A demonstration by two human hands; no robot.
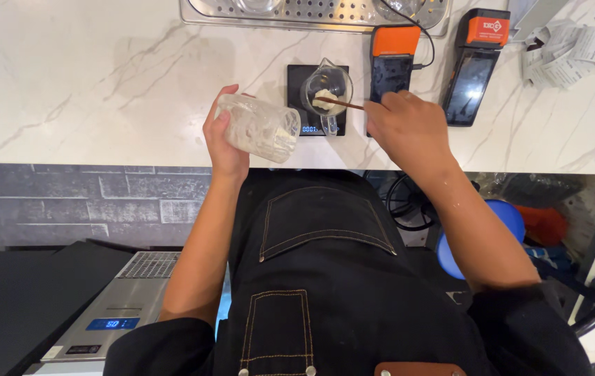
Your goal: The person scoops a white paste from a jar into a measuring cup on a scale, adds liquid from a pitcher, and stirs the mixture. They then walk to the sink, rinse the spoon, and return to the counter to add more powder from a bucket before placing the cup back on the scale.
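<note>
Left hand [224, 136] wraps the clear plastic jar [258, 127], tilted at frame centre; light, slippery, best gripped mid-body. Right hand [409, 129] pinches a thin stick [339, 103] into the glass cup [326, 89] on the scale [296, 76].

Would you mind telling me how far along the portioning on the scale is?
Done: a pale portion already lies in the small glass cup standing on the black scale. In hand: the right hand reaches a thin brown stick into the cup, while the left hand holds a tilted clear container beside it. Left: the container still holds pale contents.
</note>
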